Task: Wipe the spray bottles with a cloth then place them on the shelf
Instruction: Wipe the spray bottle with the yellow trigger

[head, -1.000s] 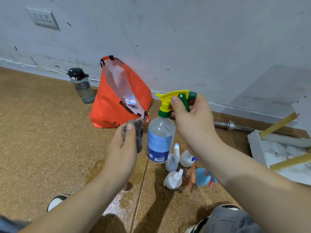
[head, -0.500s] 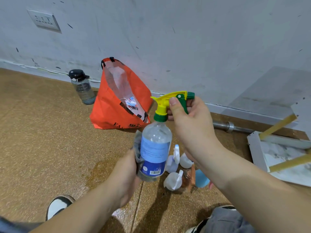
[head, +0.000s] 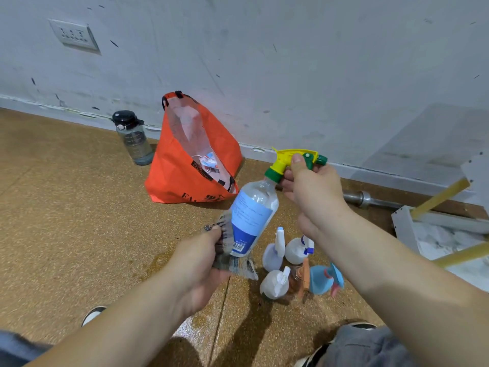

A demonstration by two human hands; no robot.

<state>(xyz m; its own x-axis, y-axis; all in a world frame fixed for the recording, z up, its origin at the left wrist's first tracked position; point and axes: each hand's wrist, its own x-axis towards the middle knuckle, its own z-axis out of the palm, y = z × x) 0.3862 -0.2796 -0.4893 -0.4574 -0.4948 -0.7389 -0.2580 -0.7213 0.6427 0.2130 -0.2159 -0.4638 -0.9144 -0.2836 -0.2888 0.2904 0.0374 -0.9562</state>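
Head view: right hand (head: 312, 192) grips the yellow-green trigger head (head: 283, 156) of the clear spray bottle (head: 251, 215), thumb across the top; bottle is in the air, tilted, base toward the left hand (head: 201, 268); left hand pinches a grey cloth (head: 227, 258) against the bottle's lower side and base, fingers curled round the cloth; small spray bottles (head: 274, 256) clustered on the floor (head: 79, 207) just below, white ones plus a blue bottle (head: 320, 280); white shelf (head: 401, 223) with yellow rods at right edge, well apart from the held bottle; orange bag (head: 185, 176) and dark-capped water bottle (head: 135, 139) against the wall (head: 291, 75).
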